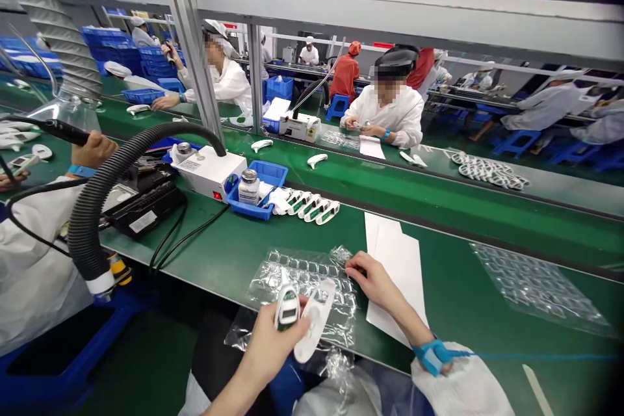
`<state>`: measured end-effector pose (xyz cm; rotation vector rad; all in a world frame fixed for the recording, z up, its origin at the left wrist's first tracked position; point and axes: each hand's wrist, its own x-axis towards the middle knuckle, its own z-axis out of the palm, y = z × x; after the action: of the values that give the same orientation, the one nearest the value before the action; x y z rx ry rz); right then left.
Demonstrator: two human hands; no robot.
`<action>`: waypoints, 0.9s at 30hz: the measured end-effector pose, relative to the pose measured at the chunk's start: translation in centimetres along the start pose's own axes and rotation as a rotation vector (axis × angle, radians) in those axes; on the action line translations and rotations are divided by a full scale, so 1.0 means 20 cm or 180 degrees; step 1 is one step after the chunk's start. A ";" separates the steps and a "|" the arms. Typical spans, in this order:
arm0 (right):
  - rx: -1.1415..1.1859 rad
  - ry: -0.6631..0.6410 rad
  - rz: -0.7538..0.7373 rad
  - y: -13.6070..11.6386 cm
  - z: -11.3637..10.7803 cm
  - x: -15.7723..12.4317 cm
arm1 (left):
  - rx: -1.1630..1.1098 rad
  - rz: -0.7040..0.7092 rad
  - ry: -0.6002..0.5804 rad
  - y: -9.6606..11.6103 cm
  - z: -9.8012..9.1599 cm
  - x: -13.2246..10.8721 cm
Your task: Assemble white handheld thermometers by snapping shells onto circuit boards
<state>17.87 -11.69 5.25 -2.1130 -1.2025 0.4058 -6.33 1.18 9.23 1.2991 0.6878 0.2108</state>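
My left hand [266, 344] is closed around a white ear thermometer [287, 307] with a small display and green board showing. The same hand also grips a long white plastic housing half [316, 318], its inside facing up. My right hand [373, 279], a blue strap at its wrist, has its fingers pinched together over the edge of a clear plastic sheet [302, 266] with rows of square clear pieces. What lies between those fingertips, if anything, is too small to make out. The sheet lies on the green bench beneath both hands and overhangs its front edge.
White paper [394, 260] lies beside my right forearm, another clear sheet [541, 286] farther right. Several opened housings [312, 206] line up by a blue tray [266, 175] holding a bottle. A black hose [104, 188] arches at left. Co-workers sit left and across the green conveyor [414, 188].
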 end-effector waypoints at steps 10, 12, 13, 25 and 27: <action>0.0055 0.0537 0.0404 -0.04 0.11 -0.04 | -0.0628 -0.0144 0.0391 -0.07 0.04 0.22; -0.0027 0.0666 0.0344 -0.05 0.11 -0.06 | -0.0622 -0.0141 0.0396 -0.07 0.03 0.22; -0.0052 0.0753 0.0315 -0.06 0.11 -0.07 | -0.0620 -0.0140 0.0404 -0.07 0.04 0.22; 0.0086 0.0712 -0.0265 -0.52 0.09 -0.17 | -0.0371 0.0103 0.0574 -0.05 0.08 0.13; -0.0016 0.0640 -0.0292 -0.54 0.12 -0.16 | -0.0276 0.0160 0.0622 -0.05 0.08 0.12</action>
<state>7.91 -9.53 10.70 -2.0394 -1.1779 0.1450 -3.74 0.73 7.66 1.2235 0.8033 0.4084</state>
